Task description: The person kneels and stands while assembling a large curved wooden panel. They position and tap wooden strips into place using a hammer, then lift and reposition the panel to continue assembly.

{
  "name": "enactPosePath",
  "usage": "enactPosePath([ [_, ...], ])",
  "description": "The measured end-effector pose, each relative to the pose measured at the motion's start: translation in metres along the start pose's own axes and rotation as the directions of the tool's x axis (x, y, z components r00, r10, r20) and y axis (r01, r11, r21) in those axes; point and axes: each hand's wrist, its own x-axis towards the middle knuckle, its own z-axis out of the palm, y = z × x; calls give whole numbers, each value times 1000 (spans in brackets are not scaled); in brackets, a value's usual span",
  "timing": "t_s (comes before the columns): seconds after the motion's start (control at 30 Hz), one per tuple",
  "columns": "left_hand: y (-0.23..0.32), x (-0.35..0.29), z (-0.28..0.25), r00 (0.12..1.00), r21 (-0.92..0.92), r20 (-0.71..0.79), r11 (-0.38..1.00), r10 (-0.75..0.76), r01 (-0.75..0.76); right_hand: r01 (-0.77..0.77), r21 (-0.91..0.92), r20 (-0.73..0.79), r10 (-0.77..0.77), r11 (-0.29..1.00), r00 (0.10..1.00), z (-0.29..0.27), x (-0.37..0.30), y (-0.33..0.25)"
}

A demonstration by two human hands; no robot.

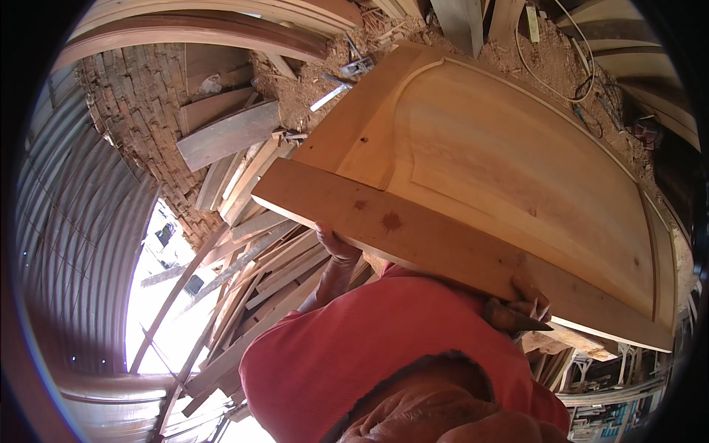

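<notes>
A large wooden panel door with a raised, curved centre panel lies before me at a slant. Its nearest rail is darker, has two reddish-brown stains, and runs close along my red shirt. My left hand is closed around the lower edge of that rail, toward its left end, with part of the fingers hidden. Farther right, my right hand rests at the same edge, its fingers bent over the rail. A dark brown pointed tool is in this hand; its exact kind cannot be made out.
Beyond the door, a metal tool and a white strip lie among shavings. Stacked planks fill the left side, near a brick wall and corrugated metal sheeting. A pale cable loops at the far right.
</notes>
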Motion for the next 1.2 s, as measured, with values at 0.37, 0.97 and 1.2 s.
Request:
enactPosePath([
  [0.37, 75, 56, 93, 970, -367, 175, 903, -171, 225, 22, -109, -39, -26, 994, 999, -23, 52, 3],
  [0.97, -100, 127, 43, 643, -30, 648, 858, 408, -514, -116, -260, -210, 61, 959, 976, -29, 252, 83],
  [1.2, -191, 76, -43, 711, 695, 564, 707, -421, -132, -112, -195, -353, 37, 974, 935, -32, 291, 115],
])
